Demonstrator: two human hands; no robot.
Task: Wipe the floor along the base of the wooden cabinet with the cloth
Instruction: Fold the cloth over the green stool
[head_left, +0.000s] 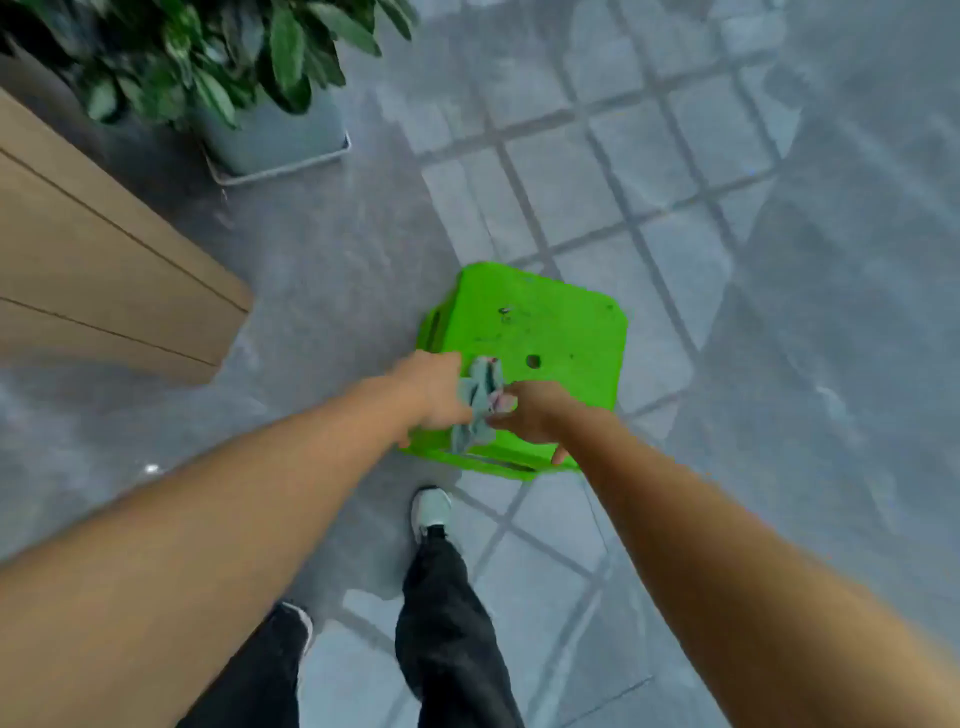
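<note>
A crumpled grey-blue cloth (480, 402) hangs bunched between my two hands, above the near edge of a bright green plastic stool (545, 332). My left hand (431, 397) grips the cloth's left side. My right hand (530, 415) pinches its right side, with fingers reaching down near the stool's front rim. The wooden cabinet (98, 270) stands at the left, its corner meeting the grey floor (322, 291) a short way left of the stool. The whole view is blurred.
A potted plant in a grey square pot (275, 135) stands on the floor beyond the cabinet's corner. My legs in dark trousers and a pale shoe (432, 512) are just below the stool. Pale window reflections cross the floor at the right.
</note>
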